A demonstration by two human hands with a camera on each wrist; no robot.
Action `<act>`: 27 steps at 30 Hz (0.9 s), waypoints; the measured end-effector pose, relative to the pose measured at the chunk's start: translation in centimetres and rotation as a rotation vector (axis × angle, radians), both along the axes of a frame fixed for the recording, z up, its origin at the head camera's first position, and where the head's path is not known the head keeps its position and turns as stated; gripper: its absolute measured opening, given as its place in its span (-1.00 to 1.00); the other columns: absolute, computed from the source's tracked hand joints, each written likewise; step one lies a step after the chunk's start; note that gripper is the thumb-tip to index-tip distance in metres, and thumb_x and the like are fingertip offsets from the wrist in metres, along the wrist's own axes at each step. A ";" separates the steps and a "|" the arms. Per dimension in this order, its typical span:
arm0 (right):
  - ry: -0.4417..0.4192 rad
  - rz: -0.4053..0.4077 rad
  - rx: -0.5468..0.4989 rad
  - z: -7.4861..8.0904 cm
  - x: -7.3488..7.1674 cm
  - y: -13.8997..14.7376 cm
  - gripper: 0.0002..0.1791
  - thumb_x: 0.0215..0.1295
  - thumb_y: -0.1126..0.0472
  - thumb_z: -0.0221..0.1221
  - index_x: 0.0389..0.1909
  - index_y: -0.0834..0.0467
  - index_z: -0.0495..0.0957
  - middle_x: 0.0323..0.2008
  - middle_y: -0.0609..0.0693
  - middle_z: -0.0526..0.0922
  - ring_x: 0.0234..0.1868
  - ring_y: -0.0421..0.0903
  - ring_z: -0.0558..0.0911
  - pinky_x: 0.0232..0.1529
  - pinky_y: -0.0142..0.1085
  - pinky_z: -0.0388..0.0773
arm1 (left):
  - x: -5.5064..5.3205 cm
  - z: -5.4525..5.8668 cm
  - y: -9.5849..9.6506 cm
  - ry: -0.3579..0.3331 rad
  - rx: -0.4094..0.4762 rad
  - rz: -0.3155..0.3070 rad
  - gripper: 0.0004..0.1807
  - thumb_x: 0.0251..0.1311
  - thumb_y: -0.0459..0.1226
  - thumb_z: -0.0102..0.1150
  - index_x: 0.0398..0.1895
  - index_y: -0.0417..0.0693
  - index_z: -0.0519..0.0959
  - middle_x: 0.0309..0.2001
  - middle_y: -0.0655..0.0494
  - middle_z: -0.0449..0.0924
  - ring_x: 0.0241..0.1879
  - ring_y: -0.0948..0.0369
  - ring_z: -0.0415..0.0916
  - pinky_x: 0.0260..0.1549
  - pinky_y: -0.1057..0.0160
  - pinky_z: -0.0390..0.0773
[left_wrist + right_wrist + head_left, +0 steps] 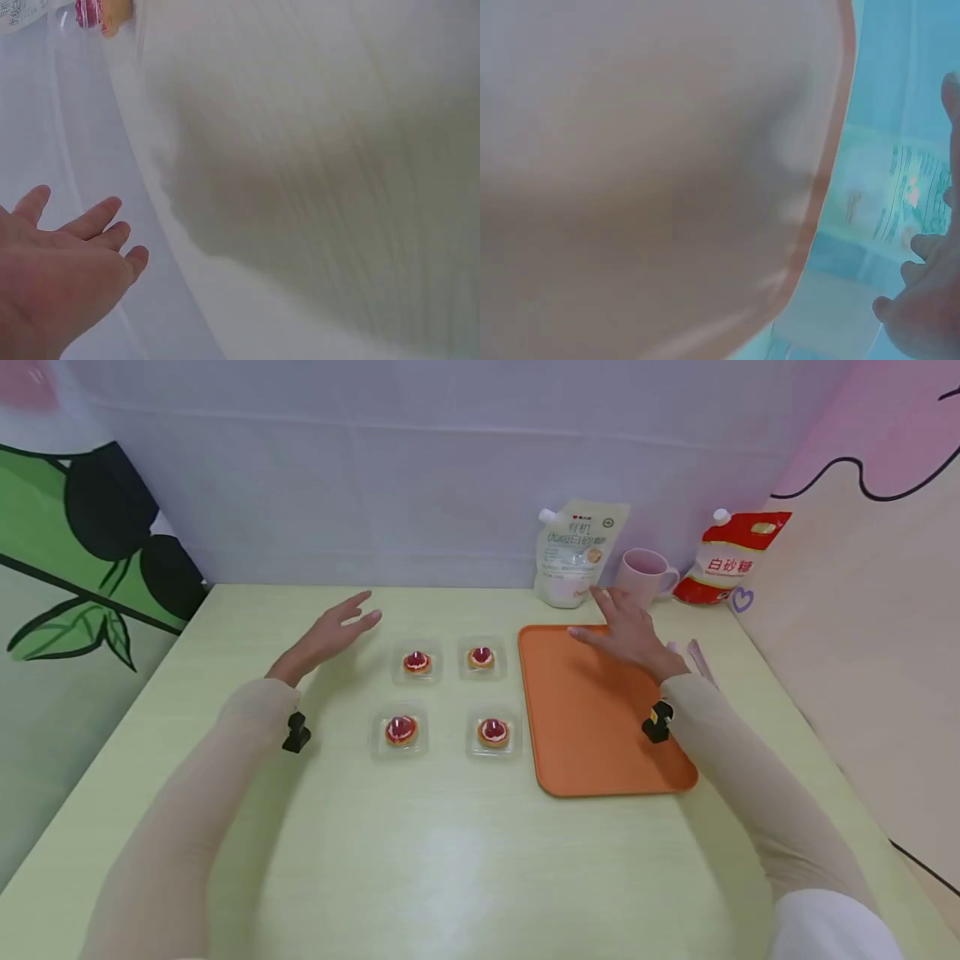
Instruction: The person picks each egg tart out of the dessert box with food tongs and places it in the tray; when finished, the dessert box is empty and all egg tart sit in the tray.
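My left hand [327,635] hovers over the table's left part with relaxed, spread fingers and holds nothing. In the left wrist view the same hand [67,277] shows its palm and fingertips, with its shadow on the tabletop. Above the far part of an orange tray [600,735] my right hand [630,631] is spread, also holding nothing. Between the hands several small red-topped tarts sit in clear plastic boxes: two farther tarts [417,662] [481,658] and two nearer tarts [401,731] [493,732].
Behind the tray stand a white spouted pouch [573,556], a pink mug [643,575] and a red-and-white spouted pouch [723,560]. Pink utensils [701,662] lie right of the tray, partly behind the right forearm. A pale cloth wall [360,502] borders the table's back edge.
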State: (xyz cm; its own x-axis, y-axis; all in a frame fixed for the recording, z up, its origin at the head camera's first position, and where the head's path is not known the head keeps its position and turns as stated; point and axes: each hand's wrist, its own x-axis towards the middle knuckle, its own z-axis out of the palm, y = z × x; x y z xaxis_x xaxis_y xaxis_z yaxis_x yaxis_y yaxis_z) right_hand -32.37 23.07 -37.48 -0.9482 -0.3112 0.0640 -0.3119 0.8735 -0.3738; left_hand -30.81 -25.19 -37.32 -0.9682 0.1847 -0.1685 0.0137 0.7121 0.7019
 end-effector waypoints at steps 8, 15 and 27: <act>0.016 0.110 -0.067 0.8 -0.4 -3.5 0.04 0.27 -0.37 0.15 0.61 -0.03 -0.09 0.60 0.18 -0.07 0.59 0.24 -0.04 0.44 0.36 -0.08 | 0.9 -0.9 0.1 -0.045 0.225 -0.071 -0.26 0.49 0.12 -0.16 0.61 0.13 -0.03 0.63 -0.02 -0.16 0.60 -0.12 -0.21 0.47 -0.31 -0.18; 0.013 0.228 -0.161 1.9 -0.7 -6.6 -0.02 0.26 -0.14 0.30 0.58 0.02 0.02 0.57 0.10 0.08 0.56 0.15 0.10 0.48 0.17 0.09 | 0.8 -1.6 1.4 -0.046 0.276 -0.137 -0.32 0.46 -0.02 0.01 0.56 0.10 0.10 0.52 -0.15 0.17 0.54 -0.10 0.07 0.46 -0.29 -0.06; -0.050 0.446 -0.261 2.5 -0.2 -14.7 -0.18 0.21 0.11 0.40 0.44 0.15 0.26 0.35 0.20 0.36 0.30 0.17 0.44 0.28 0.04 0.44 | 1.1 -2.6 0.8 -0.095 0.297 -0.220 -0.29 0.38 -0.35 0.05 0.56 -0.03 0.08 0.48 -0.26 0.22 0.52 -0.18 0.09 0.43 -0.37 -0.06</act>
State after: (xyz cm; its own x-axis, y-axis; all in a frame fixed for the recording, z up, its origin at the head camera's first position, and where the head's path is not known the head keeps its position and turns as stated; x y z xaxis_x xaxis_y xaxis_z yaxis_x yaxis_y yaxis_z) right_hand -32.61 8.36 -35.00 -0.7306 -0.6658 0.1513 -0.6090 0.5353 -0.5853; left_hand -29.71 -24.35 -39.93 -0.8825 0.4408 -0.1638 0.0684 0.4649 0.8827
